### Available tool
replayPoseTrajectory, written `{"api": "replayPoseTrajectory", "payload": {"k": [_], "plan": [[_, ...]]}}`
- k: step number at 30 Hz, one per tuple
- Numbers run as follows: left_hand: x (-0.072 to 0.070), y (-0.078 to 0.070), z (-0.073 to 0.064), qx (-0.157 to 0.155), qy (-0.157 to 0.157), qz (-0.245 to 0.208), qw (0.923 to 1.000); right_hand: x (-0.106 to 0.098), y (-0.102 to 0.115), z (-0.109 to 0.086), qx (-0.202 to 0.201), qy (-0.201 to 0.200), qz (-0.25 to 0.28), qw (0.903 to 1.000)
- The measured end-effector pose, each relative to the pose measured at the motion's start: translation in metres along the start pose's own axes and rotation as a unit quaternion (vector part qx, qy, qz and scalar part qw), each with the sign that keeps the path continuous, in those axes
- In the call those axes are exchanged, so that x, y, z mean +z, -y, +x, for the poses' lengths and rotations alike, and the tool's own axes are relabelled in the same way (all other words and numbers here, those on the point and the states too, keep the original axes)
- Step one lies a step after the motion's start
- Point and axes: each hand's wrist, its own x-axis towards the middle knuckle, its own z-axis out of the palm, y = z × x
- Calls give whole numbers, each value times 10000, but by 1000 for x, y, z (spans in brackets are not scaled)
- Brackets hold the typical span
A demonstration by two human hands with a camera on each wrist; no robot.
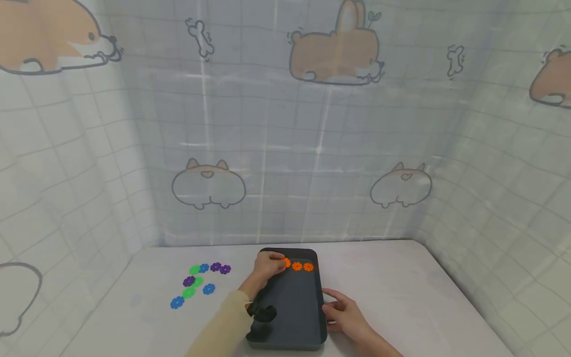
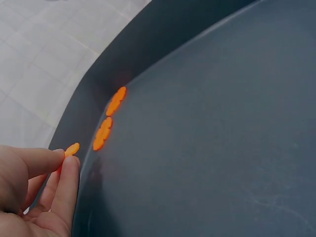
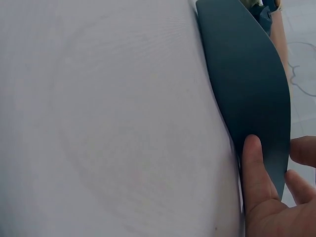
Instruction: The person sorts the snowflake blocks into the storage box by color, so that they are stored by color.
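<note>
My left hand (image 1: 267, 267) reaches over the far end of a dark grey rectangular tray (image 1: 292, 307). Its thumb and fingers pinch an orange flower-shaped disc (image 2: 72, 149) at the tray's far wall. Two more orange flower-shaped discs (image 1: 297, 266) (image 1: 308, 267) are in a row to its right, along that wall. Beside the tray's right wall, my right hand (image 1: 350, 317) touches it with extended fingers. In the right wrist view, one finger (image 3: 254, 160) lies flat on the outer wall and other fingertips meet the rim.
Left of the tray, several flower-shaped discs lie loosely on the white tabletop (image 1: 379, 277): green (image 1: 189, 292), blue (image 1: 177, 302) and purple (image 1: 216, 267), some overlapping. A pale curtain (image 1: 285, 124) with cartoon dogs encloses the back and sides. A dark watch-like band (image 1: 262, 312) circles the left wrist.
</note>
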Motion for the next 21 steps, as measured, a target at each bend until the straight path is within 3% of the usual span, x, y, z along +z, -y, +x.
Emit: {"api": "replayPoseTrajectory", "payload": {"k": [12,21], "plan": [[1,8,2,214,-22,453,9987,-1,1,2,-86,97,-29,9999],[2,12,1,177,-46,607,9980,-1,-1,1,-54,53,-55,10000]]}}
